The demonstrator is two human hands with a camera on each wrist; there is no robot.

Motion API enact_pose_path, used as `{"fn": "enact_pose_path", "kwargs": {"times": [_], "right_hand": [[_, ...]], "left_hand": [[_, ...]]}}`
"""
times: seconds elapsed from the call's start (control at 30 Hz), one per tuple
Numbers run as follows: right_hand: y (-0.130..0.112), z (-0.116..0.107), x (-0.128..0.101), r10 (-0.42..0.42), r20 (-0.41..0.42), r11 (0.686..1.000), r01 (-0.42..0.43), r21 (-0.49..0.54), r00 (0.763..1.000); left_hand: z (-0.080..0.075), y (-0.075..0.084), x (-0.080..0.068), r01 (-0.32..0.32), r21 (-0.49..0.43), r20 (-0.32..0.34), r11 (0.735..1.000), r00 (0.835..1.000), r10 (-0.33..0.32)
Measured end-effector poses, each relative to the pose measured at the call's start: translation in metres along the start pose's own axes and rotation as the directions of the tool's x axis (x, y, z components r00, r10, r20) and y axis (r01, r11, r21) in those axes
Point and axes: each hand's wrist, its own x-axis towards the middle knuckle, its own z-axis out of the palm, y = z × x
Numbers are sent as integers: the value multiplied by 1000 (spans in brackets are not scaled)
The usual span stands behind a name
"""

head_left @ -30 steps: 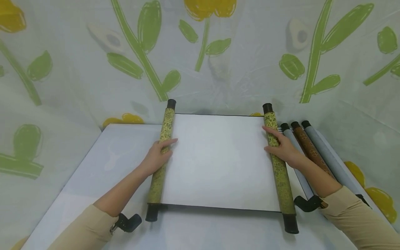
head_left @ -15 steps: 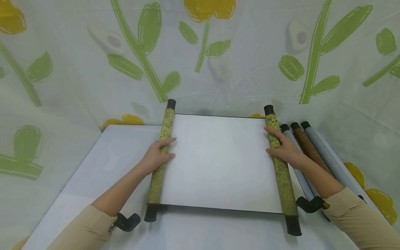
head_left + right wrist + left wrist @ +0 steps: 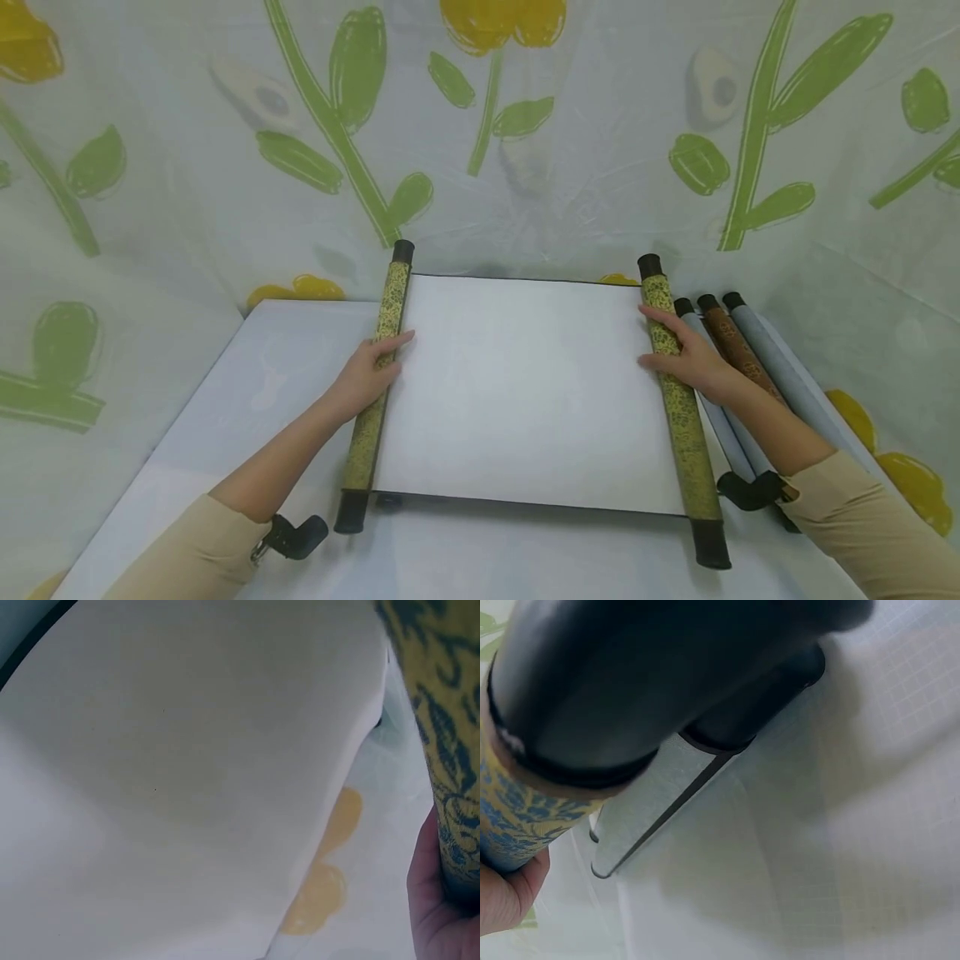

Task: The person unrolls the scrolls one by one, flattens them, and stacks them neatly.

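Flowered cloth backs the desk (image 3: pixel 225 392), where left hand (image 3: pixel 365 377) and right hand (image 3: pixel 686 354) curl their fingers over the scroll's (image 3: pixel 525 387) rollers — probably pinning the sheet flat

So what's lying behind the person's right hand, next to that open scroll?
Three rolled scrolls lie side by side on the table, beyond the right hand: two grey, one brown between them. The forearm covers their near ends.

white scroll sheet (image 3: pixel 525 383), yellow-green patterned rollers (image 3: pixel 678 400) with black caps, green-and-yellow floral backdrop (image 3: pixel 480 125)
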Motion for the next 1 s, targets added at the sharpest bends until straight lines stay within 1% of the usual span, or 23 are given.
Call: {"fn": "enact_pose_path", "kwargs": {"times": [0.13, 0.23, 0.33, 0.43, 0.5, 0.6, 0.67, 0.73, 0.83, 1.0], "right_hand": [[-1, 3, 1, 44, -26, 999, -44, -28, 999], [0, 3, 3, 54, -38, 997, -56, -45, 998], [-1, 3, 4, 56, -39, 997, -58, -48, 998], [-2, 2, 5, 42, -31, 998, -44, -47, 999], [-2, 2, 4, 24, -21, 999, -24, -46, 1000], [-2, -1, 3, -5, 0, 999, 5, -47, 1000], [0, -3, 3, -19, 14, 998, 20, -62, 1000], [1, -4, 4, -23, 25, 997, 25, -71, 999], [5, -4, 4, -12, 27, 997, 14, -78, 1000], [8, -4, 3, 35, 6, 997, -35, -62, 999]], "left_hand": [[-2, -1, 1, -19, -5, 3, 1000, 1000, 19], [-3, -1, 4, -25, -2, 8, 1000, 1000, 25], [-4, -1, 4, -17, 1, 10, 1000, 1000, 17], [-5, -2, 3, -23, 8, 7, 1000, 1000, 23], [-5, -3, 3, -40, 12, -1, 999, 999, 40], [-6, -5, 1, -70, 12, -27, 997, 997, 70], [-6, -7, 0, -78, 16, -45, 997, 996, 78], [-6, -8, -1, -67, 19, -53, 998, 996, 68], [-6, -9, -3, -46, 24, -43, 999, 998, 47], [-6, -10, -4, -43, 30, -40, 999, 998, 44]]}}
